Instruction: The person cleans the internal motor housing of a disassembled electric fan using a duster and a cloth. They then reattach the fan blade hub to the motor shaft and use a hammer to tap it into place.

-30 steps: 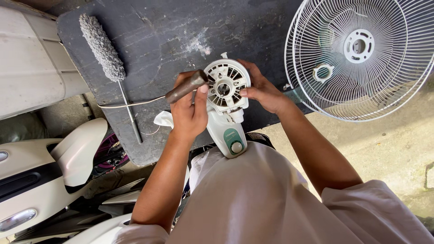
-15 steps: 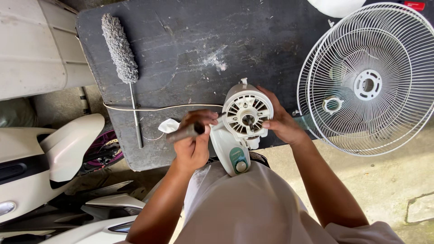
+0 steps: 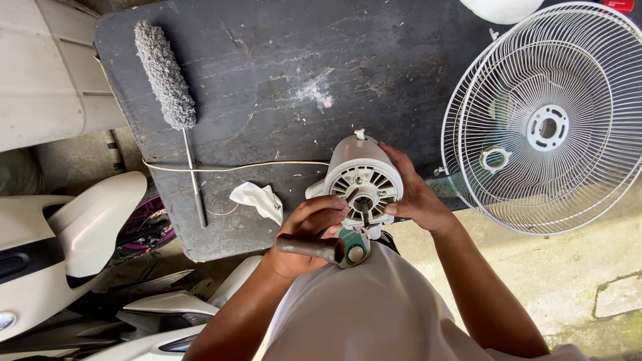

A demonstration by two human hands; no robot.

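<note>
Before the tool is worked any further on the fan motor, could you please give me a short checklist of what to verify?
1. Right hand braces the fan motor: ok.
2. Left hand has a full grip on the tool handle: ok.
3. Tool tip seated at the motor's hub: cannot tell, fingers hide it.
4. Power cord unplugged: cannot tell, its end is out of view.
5. Fan guards clear of the hands: ok.

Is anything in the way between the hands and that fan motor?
Nothing visible. The right hand grips the motor directly, and the left hand, holding a dark-handled tool, rests against the motor's front. The duster and cloth lie aside.
</note>
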